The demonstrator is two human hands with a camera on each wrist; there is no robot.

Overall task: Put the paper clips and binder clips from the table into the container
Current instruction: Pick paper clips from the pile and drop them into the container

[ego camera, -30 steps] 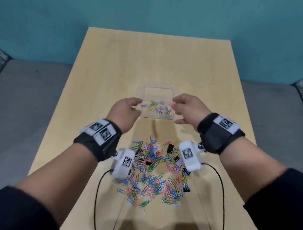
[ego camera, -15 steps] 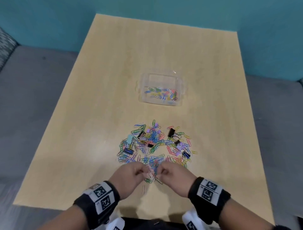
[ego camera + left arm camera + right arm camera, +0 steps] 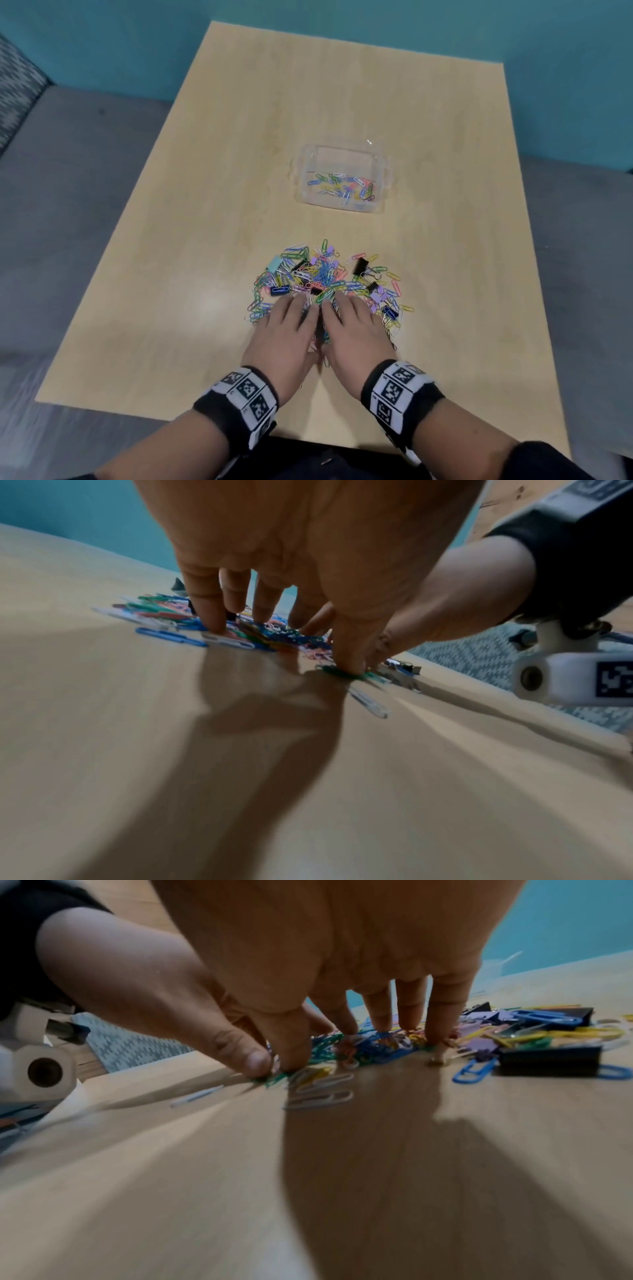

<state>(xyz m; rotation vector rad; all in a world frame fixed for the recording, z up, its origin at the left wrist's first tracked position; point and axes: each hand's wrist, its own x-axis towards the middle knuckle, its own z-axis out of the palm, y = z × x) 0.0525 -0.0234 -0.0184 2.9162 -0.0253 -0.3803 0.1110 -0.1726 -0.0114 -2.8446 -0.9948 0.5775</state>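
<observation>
Head view: a mixed pile of coloured paper clips (image 3: 322, 277) and binder clips lies on the near half of a light wooden table (image 3: 205, 212). The pile is roughly round, and its clips point every way, with no shared long axis. A clear plastic container (image 3: 342, 150) stands farther along the table, well apart from the pile, its long side running left to right across the view; a few paper clips lie flat on its floor. A black binder clip (image 3: 359, 266) sits at the pile's far right part, and a pale blue binder clip (image 3: 274, 264) at its far left part.

The left hand (image 3: 284, 337) and the right hand (image 3: 354, 334) lie side by side, palms down, on the near edge of the pile, index fingers almost touching. Fingers of both are extended and slightly spread, tips pressing on the clips; neither hand holds anything.

Left wrist view: the fingertips (image 3: 215, 623) rest on clips, and the thumb bears on a green paper clip (image 3: 337, 672).

Right wrist view: the fingertips (image 3: 436, 1037) touch the pile, and a black binder clip (image 3: 548, 1060) lies just beside them, its long axis crosswise.
</observation>
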